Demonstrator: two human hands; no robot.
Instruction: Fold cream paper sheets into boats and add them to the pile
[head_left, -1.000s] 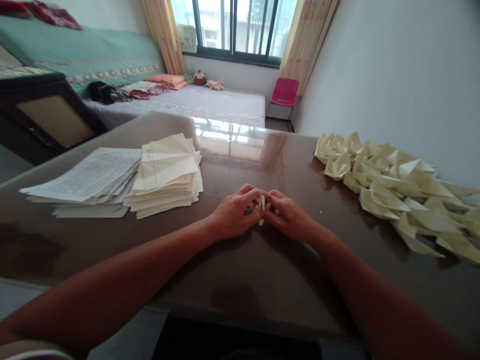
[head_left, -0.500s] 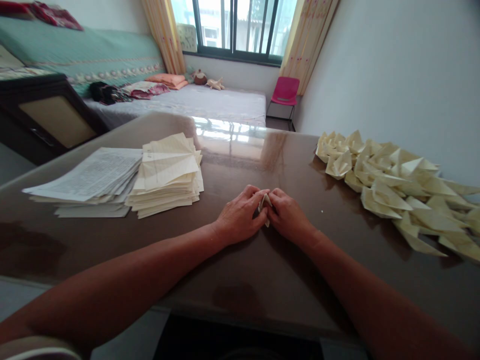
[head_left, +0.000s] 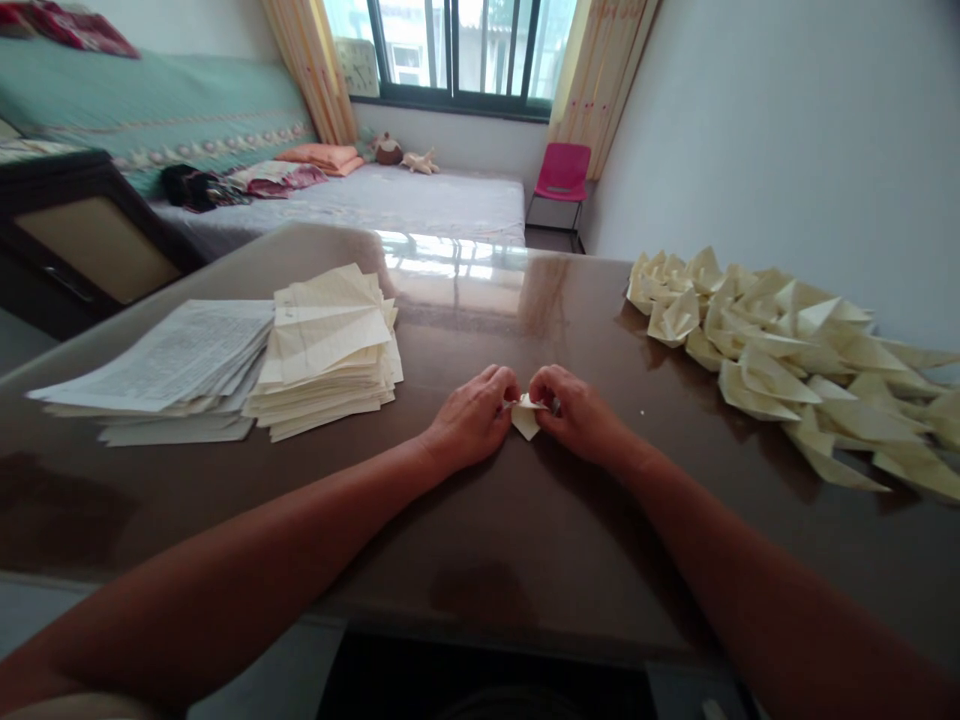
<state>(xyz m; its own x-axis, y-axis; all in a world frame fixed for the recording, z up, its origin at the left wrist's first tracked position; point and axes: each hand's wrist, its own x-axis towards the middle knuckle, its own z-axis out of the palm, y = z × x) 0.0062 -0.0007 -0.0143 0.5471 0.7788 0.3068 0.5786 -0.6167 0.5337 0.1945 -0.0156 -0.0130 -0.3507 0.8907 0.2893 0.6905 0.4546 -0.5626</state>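
Between my two hands is a small piece of folded cream paper (head_left: 527, 420), its lower corner pointing toward me. My left hand (head_left: 476, 415) pinches its left side, and my right hand (head_left: 576, 412) pinches its right side. The fingers cover both ends of the paper, so only its middle shows. Both wrists stay low over the shiny brown table (head_left: 450, 530).
At the left lie a stack of cream paper sheets (head_left: 326, 350) and a stack of printed white sheets (head_left: 172, 355). A heap of folded paper boats (head_left: 780, 350) spreads along the right. Behind the table are a bed (head_left: 450, 205) and a pink chair (head_left: 564, 172).
My hands have moved apart a little. The paper, narrow and upright between the fingers before, now shows a wider, flatter face. The view has shifted slightly.
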